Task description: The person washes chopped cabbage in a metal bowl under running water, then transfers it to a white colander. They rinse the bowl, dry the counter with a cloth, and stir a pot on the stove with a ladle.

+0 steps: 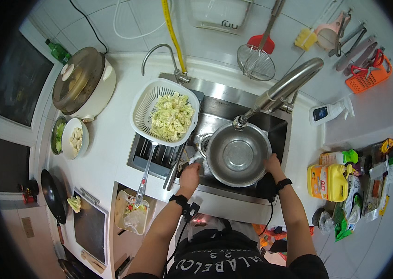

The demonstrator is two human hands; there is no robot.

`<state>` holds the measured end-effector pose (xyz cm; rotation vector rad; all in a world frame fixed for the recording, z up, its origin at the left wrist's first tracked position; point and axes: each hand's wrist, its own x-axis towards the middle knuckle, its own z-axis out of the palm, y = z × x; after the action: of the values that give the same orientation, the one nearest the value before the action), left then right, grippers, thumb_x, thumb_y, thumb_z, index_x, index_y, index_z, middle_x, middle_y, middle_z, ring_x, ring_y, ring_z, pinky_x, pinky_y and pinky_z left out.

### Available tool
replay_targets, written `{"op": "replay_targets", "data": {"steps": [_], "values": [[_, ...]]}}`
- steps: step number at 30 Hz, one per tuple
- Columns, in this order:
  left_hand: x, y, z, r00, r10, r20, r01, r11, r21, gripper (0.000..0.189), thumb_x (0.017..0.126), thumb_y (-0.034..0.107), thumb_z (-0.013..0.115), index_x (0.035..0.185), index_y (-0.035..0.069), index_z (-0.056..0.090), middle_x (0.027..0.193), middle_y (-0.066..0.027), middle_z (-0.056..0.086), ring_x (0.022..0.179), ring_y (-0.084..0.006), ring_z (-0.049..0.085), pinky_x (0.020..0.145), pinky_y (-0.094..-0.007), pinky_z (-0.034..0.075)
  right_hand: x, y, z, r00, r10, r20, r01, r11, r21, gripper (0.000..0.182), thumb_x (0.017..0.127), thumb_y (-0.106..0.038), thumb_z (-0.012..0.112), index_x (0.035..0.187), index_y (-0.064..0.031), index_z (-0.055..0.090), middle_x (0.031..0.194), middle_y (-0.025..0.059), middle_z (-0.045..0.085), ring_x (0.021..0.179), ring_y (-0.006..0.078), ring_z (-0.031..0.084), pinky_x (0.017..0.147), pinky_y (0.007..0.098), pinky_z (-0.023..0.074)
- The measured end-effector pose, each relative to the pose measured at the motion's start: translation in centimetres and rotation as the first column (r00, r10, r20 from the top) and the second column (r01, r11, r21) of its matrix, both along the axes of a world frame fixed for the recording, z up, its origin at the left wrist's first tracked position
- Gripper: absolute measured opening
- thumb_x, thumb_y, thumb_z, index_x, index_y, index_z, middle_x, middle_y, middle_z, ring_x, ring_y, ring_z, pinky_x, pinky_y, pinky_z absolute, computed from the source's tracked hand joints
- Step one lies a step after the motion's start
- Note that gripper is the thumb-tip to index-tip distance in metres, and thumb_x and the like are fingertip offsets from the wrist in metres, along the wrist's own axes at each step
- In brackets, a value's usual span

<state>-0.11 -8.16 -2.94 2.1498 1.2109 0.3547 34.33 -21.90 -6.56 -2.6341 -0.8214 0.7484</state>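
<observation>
A round stainless steel bowl (239,155) stands in the sink (214,117) under the metal faucet (280,90). My right hand (273,164) grips the bowl's right rim. My left hand (189,176) is over the sink's front edge, left of the bowl, near a whitish cloth or scrap (194,160); whether it holds anything I cannot tell. A white plastic colander (140,115) with chopped cauliflower (172,117) rests across the sink's left part. The handle of a metal utensil (142,185) sticks out below it, and another metal handle (172,177) lies beside it.
A lidded electric cooker (93,89) and two bowls, one white (84,139), stand on the left. Further down are a black pan (52,195), a cutting board (90,230) and a scrap bin (132,223). A yellow jug (327,181) and a spray bottle (329,112) stand on the right.
</observation>
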Motion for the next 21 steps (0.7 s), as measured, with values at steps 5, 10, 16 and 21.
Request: {"op": "replay_targets", "data": {"steps": [5,10,16,21], "values": [[0.2,0.2,-0.5,1.000,-0.023,-0.003,0.023,1.000,0.017,0.015,0.082,0.002,0.049,0.093,0.005,0.060,0.087,-0.0160,0.063,0.082,-0.0362,0.061,0.071,-0.0444,0.048,0.0,0.5,0.5,0.996,0.081,0.033,-0.079,0.994,-0.074,0.049,0.078,-0.031,0.067,0.106,0.0061,0.049,0.105,0.0309,0.058,0.098,0.0414,0.059,0.083,0.0454,0.0494],[0.1,0.1,-0.2,1.000,-0.012,-0.015,0.012,1.000,0.009,0.017,0.082,0.002,0.050,0.094,0.005,0.061,0.088,-0.0161,0.064,0.084,-0.0364,0.061,0.072,-0.0437,0.048,1.6,2.4,6.5,0.970,0.168,0.175,-0.203,0.958,0.205,0.024,0.083,-0.023,0.061,0.086,0.0001,0.059,0.091,0.0218,0.063,0.086,0.0389,0.061,0.073,0.0452,0.0493],[0.6,0.1,1.2,1.000,-0.013,-0.010,0.013,1.000,-0.005,0.015,0.085,0.006,0.050,0.094,0.004,0.062,0.090,-0.0187,0.063,0.086,-0.0386,0.060,0.074,-0.0446,0.048,8.4,5.4,11.6,0.935,0.004,0.355,-0.132,0.932,0.338,0.034,0.095,-0.031,0.047,0.084,-0.0017,0.059,0.081,0.0210,0.062,0.078,0.0414,0.059,0.068,0.0489,0.0467],[0.7,0.0,0.8,0.999,0.001,-0.040,-0.001,1.000,0.015,0.014,0.081,0.003,0.052,0.092,0.005,0.061,0.087,-0.0162,0.063,0.084,-0.0366,0.061,0.073,-0.0448,0.048,13.1,8.3,12.7,0.878,-0.112,0.466,-0.074,0.929,0.362,0.042,0.098,-0.036,0.038,0.087,-0.0005,0.058,0.080,0.0227,0.063,0.078,0.0415,0.061,0.069,0.0495,0.0472]]}}
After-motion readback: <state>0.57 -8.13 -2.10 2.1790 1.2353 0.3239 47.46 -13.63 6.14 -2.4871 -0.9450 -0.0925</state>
